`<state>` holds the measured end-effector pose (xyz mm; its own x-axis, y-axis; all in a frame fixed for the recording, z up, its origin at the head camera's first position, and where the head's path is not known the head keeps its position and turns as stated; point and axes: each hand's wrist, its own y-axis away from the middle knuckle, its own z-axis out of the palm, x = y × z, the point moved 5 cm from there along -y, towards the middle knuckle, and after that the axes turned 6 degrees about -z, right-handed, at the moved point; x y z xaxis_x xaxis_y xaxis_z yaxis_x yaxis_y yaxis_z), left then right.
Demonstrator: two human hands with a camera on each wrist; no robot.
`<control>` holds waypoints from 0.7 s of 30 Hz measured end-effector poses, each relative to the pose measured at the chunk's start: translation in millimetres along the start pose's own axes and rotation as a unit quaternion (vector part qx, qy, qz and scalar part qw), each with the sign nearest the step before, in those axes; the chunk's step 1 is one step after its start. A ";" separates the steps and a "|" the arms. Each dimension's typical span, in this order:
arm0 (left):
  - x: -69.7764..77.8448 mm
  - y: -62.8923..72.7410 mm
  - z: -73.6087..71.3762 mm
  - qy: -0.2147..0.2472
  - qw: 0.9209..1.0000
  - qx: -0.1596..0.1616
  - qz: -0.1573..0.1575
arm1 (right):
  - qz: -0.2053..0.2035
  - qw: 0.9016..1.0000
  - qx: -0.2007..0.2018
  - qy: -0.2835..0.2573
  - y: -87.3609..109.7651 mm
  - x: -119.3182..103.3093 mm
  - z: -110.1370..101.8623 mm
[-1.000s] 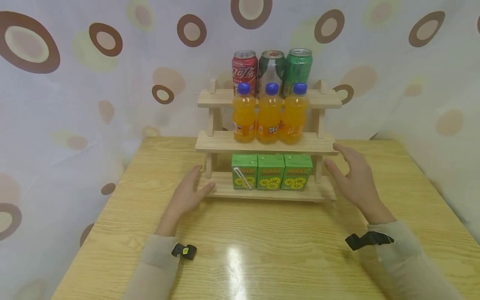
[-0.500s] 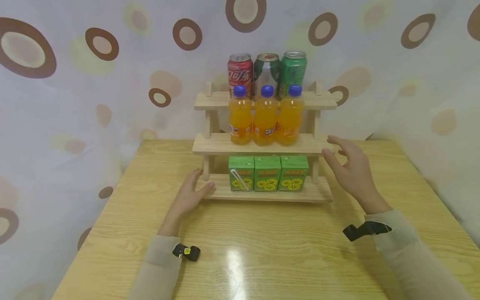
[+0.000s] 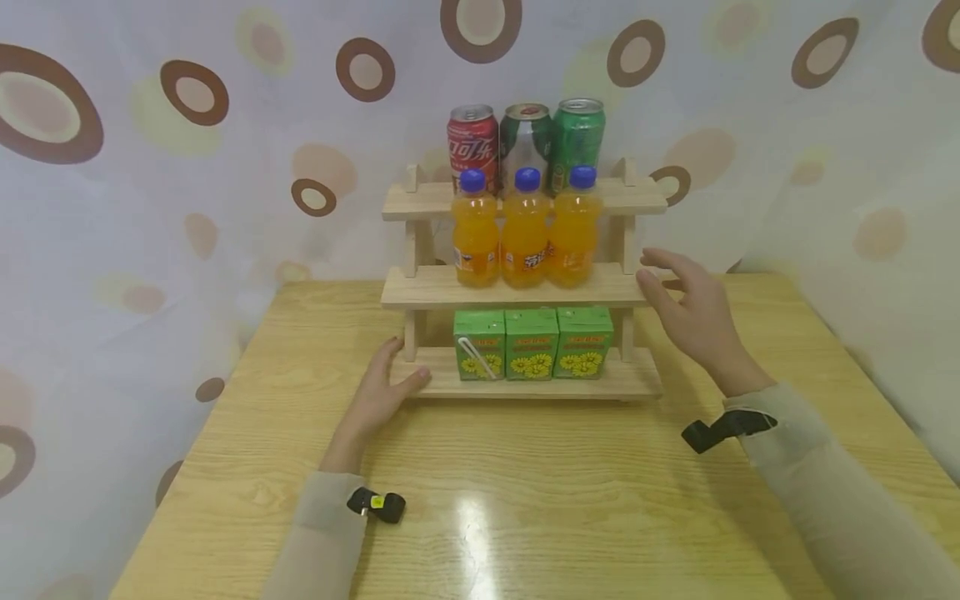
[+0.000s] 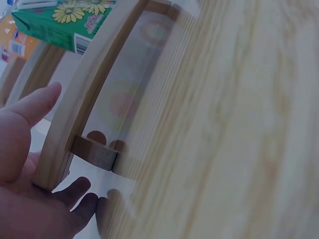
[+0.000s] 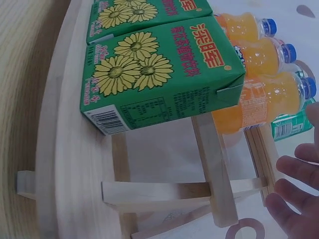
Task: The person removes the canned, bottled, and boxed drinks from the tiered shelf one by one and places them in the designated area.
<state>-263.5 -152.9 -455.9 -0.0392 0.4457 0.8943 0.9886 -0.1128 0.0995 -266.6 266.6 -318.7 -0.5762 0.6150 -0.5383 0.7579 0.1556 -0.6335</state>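
A three-tier wooden display rack (image 3: 517, 387) stands on the table with drinks on every tier. My left hand (image 3: 378, 392) holds the left end of its bottom board; in the left wrist view the board end (image 4: 75, 109) lies between thumb and fingers. My right hand (image 3: 693, 317) hovers by the right end of the middle board, fingers loosely bent and holding nothing. Green drink cartons (image 3: 531, 346) fill the bottom tier, the left one with a white straw on its front. Orange soda bottles (image 3: 525, 233) with blue caps stand on the middle tier, partly hiding the cans (image 3: 527, 137) above.
The rack stands on a light wood-grain table (image 3: 525, 483). Behind and beside it hangs a white cloth (image 3: 247, 167) printed with brown rings. A dark strap is worn on each wrist over pale sleeves (image 3: 810, 467).
My right hand has risen along the rack's right side, from beside the middle board's end to slightly above it. My left hand stays at the bottom board. The head view has shifted slightly.
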 end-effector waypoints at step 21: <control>-6.4 -1.4 1.3 0.023 1.000 -0.002 0.016 | 0.029 0.999 0.001 -0.020 -45.8 -11.6 -8.5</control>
<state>-264.4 -154.4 -462.3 -0.0138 0.4013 0.9158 0.9888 -0.1308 0.0722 -292.1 258.9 -278.7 -0.5425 0.5917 -0.5963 0.7903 0.1188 -0.6011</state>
